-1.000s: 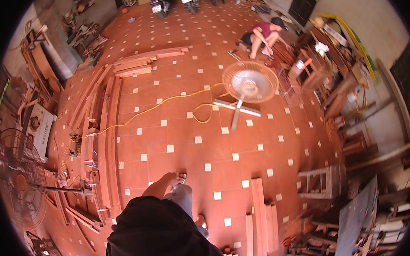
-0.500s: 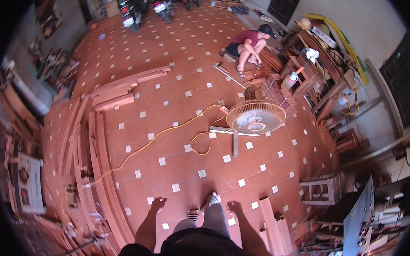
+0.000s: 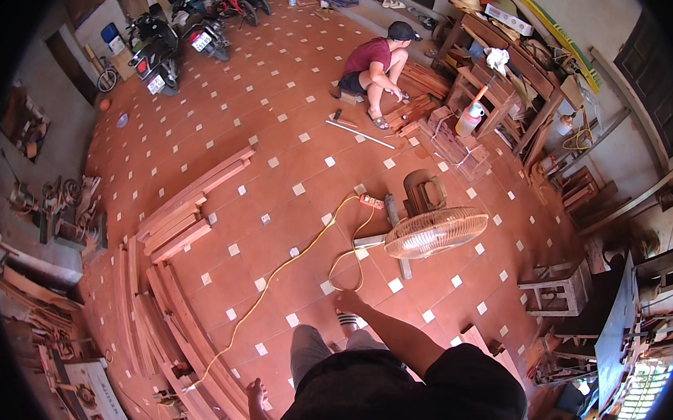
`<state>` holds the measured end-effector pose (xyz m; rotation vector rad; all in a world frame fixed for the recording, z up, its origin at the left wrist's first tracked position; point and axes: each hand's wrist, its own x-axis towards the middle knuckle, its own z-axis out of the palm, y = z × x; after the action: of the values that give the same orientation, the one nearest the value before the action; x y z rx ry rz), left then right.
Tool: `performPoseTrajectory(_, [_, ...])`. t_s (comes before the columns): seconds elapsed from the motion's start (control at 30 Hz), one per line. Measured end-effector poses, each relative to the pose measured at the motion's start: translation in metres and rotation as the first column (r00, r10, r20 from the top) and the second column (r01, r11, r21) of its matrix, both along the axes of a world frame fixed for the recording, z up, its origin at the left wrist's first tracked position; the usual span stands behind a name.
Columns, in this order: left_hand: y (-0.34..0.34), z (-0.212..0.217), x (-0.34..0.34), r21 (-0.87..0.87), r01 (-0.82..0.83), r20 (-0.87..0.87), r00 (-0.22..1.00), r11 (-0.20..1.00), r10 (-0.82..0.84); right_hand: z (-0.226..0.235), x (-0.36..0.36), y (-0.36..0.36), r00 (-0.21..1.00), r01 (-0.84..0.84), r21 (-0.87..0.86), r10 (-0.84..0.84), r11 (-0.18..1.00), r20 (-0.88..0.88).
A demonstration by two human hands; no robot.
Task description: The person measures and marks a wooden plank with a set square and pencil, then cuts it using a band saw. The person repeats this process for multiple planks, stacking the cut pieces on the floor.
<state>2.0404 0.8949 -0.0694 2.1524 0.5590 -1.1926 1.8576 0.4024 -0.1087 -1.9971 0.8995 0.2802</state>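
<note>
Head view: a tiled workshop floor seen from above, the person's own dark-clothed body at the lower edge.
Far left: a cluttered heap of wood offcuts and tools [image 3: 54, 218] against the wall, well apart from both hands.
Stacked boards: long reddish-brown wooden planks [image 3: 188, 217] lie in bundles on the red floor tiles [image 3: 278, 154], running down toward the lower left, near the left hand.
Left hand: the left hand [image 3: 257, 394] hangs low beside the body, empty as far as can be seen; its fingers are partly cut off by the body, so I cannot tell whether they are spread or curled.
Yellow cable: a thin yellow electric cable [image 3: 288, 264] runs across the tiles from the lower left up to an orange plug strip [image 3: 371, 202], looping just ahead of the right hand.
Right hand: the right hand [image 3: 349, 302] is stretched forward with loose fingers, holding nothing, its fingertips over the floor close to the cable loop.
Fan: a beige round-caged standing fan [image 3: 436, 232] on a cross-shaped base stands just right of and beyond the right hand, not touched.
Other person: a person in a dark red shirt [image 3: 375, 60] crouches at the far side, well apart.
Right edge: wooden benches and shelves [image 3: 510, 82] laden with oddments.
</note>
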Motion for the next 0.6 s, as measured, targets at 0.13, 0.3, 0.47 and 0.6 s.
performPoseTrajectory(0.13, [-0.03, 0.006, 0.042, 0.03, 0.009, -0.094, 0.996, 1.0, -0.006, 0.004, 0.107, -0.052, 0.989, 0.142, 0.037, -0.144, 0.989, 0.042])
performPoseTrajectory(0.3, [-0.1, -0.031, 0.158, -0.081, 0.132, -0.141, 0.98, 0.988, -0.142, -0.03, 0.206, -0.139, 0.978, 0.1, -0.082, -0.113, 0.992, -0.173])
performPoseTrajectory(0.47, [-0.204, -0.052, 0.323, 0.015, 0.054, -0.165, 0.985, 0.998, -0.05, -0.054, 0.251, -0.213, 0.781, 0.5, 0.012, -0.445, 0.866, -0.438])
performPoseTrajectory(0.6, [-0.299, -0.016, 0.492, -0.073, 0.254, 0.063, 0.966, 0.965, -0.249, -0.042, 0.285, -0.231, 0.763, 0.523, -0.012, -0.474, 0.852, -0.44])
